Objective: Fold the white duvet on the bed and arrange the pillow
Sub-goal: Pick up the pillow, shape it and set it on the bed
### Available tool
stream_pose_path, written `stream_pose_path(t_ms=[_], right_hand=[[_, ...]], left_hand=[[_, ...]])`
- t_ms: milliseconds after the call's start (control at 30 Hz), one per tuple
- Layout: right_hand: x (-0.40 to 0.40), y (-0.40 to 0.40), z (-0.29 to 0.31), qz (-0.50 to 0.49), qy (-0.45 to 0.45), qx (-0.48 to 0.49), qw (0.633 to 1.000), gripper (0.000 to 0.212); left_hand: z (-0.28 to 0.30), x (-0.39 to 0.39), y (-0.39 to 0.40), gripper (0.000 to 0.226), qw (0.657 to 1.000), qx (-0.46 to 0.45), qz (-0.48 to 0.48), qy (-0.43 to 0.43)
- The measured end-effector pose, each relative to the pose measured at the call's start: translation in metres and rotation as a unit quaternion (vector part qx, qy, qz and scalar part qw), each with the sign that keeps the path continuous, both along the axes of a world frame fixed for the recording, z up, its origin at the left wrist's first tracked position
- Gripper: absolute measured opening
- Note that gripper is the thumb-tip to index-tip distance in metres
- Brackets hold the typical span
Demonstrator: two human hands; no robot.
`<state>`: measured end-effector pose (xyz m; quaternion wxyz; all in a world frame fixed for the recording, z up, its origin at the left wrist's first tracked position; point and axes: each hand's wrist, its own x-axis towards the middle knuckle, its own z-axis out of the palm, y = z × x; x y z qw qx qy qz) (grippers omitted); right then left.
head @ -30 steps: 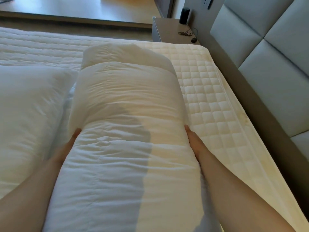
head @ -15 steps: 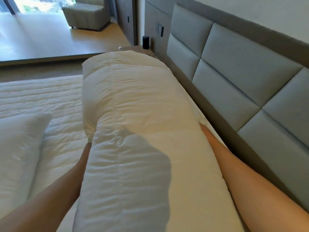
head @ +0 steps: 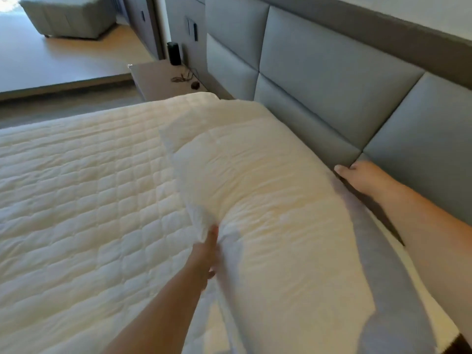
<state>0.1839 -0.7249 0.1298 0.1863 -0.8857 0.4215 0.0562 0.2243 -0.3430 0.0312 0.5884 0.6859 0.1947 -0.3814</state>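
Moved: duvet (head: 268,200) lowered from mid-air onto the bed (head: 76,200), against the headboard (head: 332,85).
Left hand (head: 207,256): pinching the duvet's near edge.
Right hand (head: 362,177): fingers curled over its far edge.

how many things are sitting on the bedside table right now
3 that I can make out: a black cylinder standing at the back by the wall, a tangled cable in the middle, and a small dark object near the bed. The duvet may hide more.
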Motion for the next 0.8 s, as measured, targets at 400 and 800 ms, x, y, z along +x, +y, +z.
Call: stream_pose_path(t_ms=[400,800], right_hand=[[-0.023,0.086,-0.084,0.038,-0.01,-0.091,0.995,0.075],[-0.014,0.204,-0.118,0.279,0.034,-0.147,0.948,0.078]], left_hand=[[-0.078,-0.018,0.0,0.134,0.998,-0.007,-0.031,0.061],[0.033,0.114,-0.028,0.065,0.864,0.214,-0.045,-0.454]])
